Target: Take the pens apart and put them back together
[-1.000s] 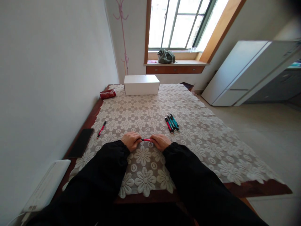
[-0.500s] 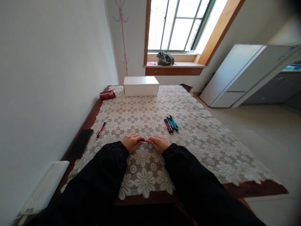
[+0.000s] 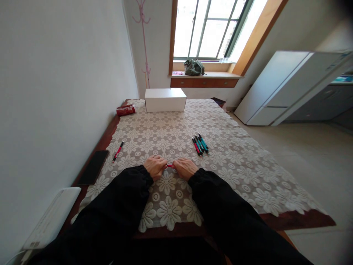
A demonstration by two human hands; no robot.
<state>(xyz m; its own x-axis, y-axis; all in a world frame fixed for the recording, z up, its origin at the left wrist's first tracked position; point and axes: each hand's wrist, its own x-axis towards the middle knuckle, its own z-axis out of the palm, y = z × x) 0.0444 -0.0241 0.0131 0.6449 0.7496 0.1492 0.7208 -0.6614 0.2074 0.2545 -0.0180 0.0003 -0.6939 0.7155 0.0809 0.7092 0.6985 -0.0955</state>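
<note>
A red pen (image 3: 170,165) is held crosswise between the person's two hands, only its short middle showing. The left hand (image 3: 155,167) pinches one end and the right hand (image 3: 185,168) the other, fingers curled inward and knuckles uppermost. Both forearms, in black sleeves (image 3: 121,198), reach forward and converge over the tabletop (image 3: 298,220). Just beyond the right fingers lies a cluster of red and teal pens (image 3: 200,144); left of the left fingers are a lone red-and-black pen (image 3: 118,151) and, farther out, a dark flat slab (image 3: 93,167). Well beyond the fingers sits a white box (image 3: 165,103).
</note>
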